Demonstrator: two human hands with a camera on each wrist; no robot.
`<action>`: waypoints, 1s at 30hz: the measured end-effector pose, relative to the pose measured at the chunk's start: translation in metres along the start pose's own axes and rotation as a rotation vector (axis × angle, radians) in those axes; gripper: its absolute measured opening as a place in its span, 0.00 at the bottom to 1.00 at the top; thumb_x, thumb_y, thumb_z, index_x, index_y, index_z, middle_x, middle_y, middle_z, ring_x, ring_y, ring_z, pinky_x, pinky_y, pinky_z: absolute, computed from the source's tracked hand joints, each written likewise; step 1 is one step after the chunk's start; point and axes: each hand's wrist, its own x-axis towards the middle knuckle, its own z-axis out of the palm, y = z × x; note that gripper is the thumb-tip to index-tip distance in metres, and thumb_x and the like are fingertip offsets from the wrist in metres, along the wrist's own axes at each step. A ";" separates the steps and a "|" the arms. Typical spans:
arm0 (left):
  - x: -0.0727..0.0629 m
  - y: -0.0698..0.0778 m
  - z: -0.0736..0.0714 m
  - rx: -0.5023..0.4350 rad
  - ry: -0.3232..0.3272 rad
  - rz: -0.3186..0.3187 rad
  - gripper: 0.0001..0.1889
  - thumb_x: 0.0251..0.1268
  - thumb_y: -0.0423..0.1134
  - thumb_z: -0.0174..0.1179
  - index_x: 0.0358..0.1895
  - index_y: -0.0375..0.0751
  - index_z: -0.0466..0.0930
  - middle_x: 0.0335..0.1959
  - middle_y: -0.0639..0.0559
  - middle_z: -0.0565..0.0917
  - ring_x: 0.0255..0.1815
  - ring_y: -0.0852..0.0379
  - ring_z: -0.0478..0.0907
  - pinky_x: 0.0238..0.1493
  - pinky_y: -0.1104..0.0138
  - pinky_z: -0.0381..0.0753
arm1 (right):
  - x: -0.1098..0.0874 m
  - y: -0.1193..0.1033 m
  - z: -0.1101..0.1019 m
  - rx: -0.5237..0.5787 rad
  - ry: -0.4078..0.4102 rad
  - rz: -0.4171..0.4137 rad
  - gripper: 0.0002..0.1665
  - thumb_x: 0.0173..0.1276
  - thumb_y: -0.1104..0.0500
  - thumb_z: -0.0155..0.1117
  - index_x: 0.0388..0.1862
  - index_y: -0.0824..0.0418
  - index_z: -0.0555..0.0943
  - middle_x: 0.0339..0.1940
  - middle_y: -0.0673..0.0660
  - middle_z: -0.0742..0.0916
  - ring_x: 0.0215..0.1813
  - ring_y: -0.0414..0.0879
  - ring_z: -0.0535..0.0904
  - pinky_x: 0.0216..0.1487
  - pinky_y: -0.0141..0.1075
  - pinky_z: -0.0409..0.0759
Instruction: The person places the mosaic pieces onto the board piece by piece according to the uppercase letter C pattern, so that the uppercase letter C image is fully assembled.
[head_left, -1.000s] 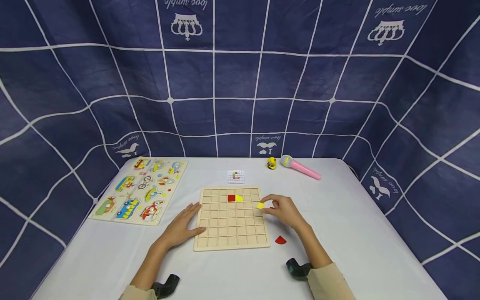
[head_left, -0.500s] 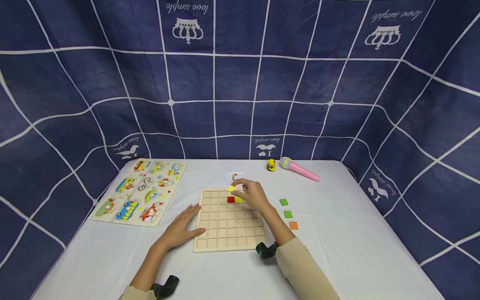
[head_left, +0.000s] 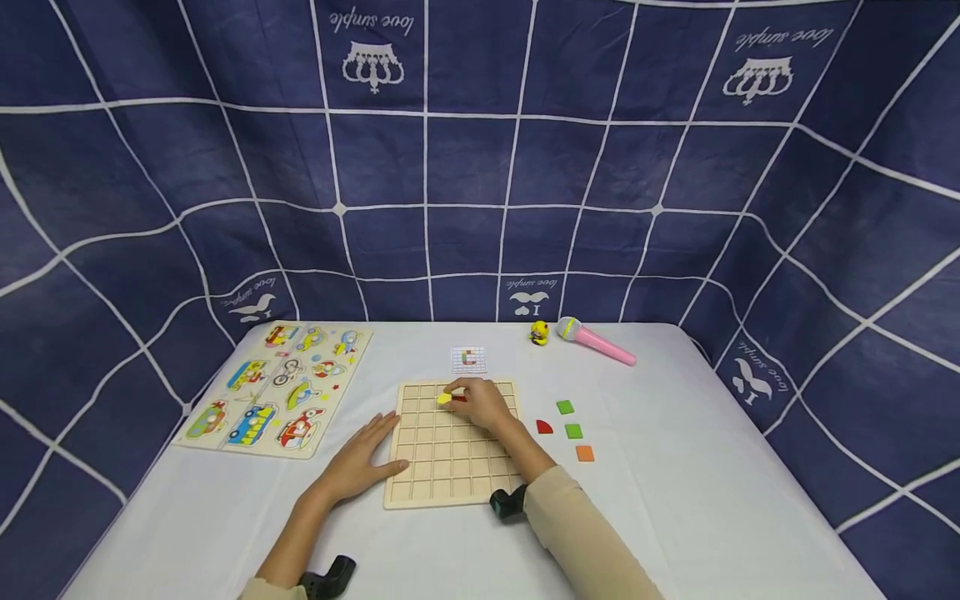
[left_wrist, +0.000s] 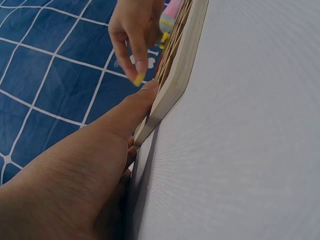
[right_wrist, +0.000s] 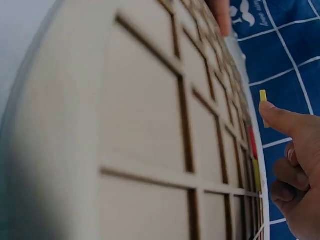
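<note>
My right hand [head_left: 482, 405] pinches a small yellow tile [head_left: 444, 399] between thumb and fingertips, over the upper part of a wooden grid board [head_left: 442, 450]. In the right wrist view this held yellow tile [right_wrist: 263, 95] stands edge-on above the board's surface. A red square tile [right_wrist: 253, 142] and another yellow tile [right_wrist: 257, 172] sit side by side in grid cells, mostly covered by the right hand in the head view. My left hand [head_left: 358, 457] rests along the board's left edge, its fingers spread and the thumb lying on the rim.
Right of the board lie a red quarter-circle tile [head_left: 543, 427], two green tiles [head_left: 573, 431] and an orange tile [head_left: 585, 453]. Behind it is a printed pattern card [head_left: 468, 360]. A yellow toy figure [head_left: 539, 332] and pink microphone [head_left: 597, 340] stand farther back; a vehicle puzzle [head_left: 273, 392] lies left.
The right hand has carried the yellow tile from the board's right edge leftward over the upper rows, past the red and yellow tiles. The left hand stays at the left edge.
</note>
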 end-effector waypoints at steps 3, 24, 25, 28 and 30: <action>0.000 0.000 0.000 0.003 -0.002 0.002 0.46 0.51 0.63 0.61 0.71 0.43 0.56 0.71 0.45 0.56 0.72 0.42 0.46 0.67 0.45 0.49 | 0.000 0.002 0.003 -0.027 -0.024 0.013 0.15 0.56 0.50 0.70 0.43 0.52 0.84 0.11 0.45 0.66 0.15 0.37 0.57 0.15 0.29 0.55; 0.001 0.003 -0.003 0.014 0.006 -0.005 0.46 0.52 0.62 0.61 0.71 0.42 0.56 0.71 0.44 0.56 0.72 0.41 0.46 0.67 0.44 0.49 | 0.004 0.000 0.004 -0.099 -0.052 0.040 0.16 0.55 0.50 0.71 0.43 0.51 0.84 0.21 0.45 0.77 0.23 0.38 0.65 0.21 0.29 0.63; 0.001 0.003 -0.003 0.012 0.005 -0.007 0.46 0.52 0.62 0.61 0.71 0.42 0.56 0.71 0.45 0.56 0.72 0.42 0.46 0.67 0.44 0.49 | 0.003 0.001 0.004 -0.098 -0.046 0.034 0.16 0.55 0.51 0.71 0.43 0.51 0.84 0.21 0.44 0.76 0.23 0.38 0.65 0.21 0.28 0.63; 0.001 0.003 -0.002 0.019 0.006 -0.005 0.46 0.52 0.62 0.61 0.70 0.41 0.56 0.71 0.45 0.56 0.72 0.42 0.46 0.67 0.45 0.49 | -0.002 0.003 0.000 -0.078 -0.027 0.014 0.16 0.55 0.51 0.71 0.44 0.51 0.84 0.16 0.44 0.72 0.18 0.37 0.62 0.17 0.28 0.60; 0.000 0.003 -0.001 0.018 0.011 -0.002 0.46 0.52 0.62 0.61 0.70 0.40 0.56 0.71 0.45 0.56 0.72 0.42 0.47 0.67 0.45 0.49 | -0.006 0.005 -0.007 -0.049 -0.013 0.007 0.16 0.56 0.52 0.70 0.44 0.52 0.84 0.12 0.45 0.69 0.15 0.37 0.58 0.14 0.28 0.56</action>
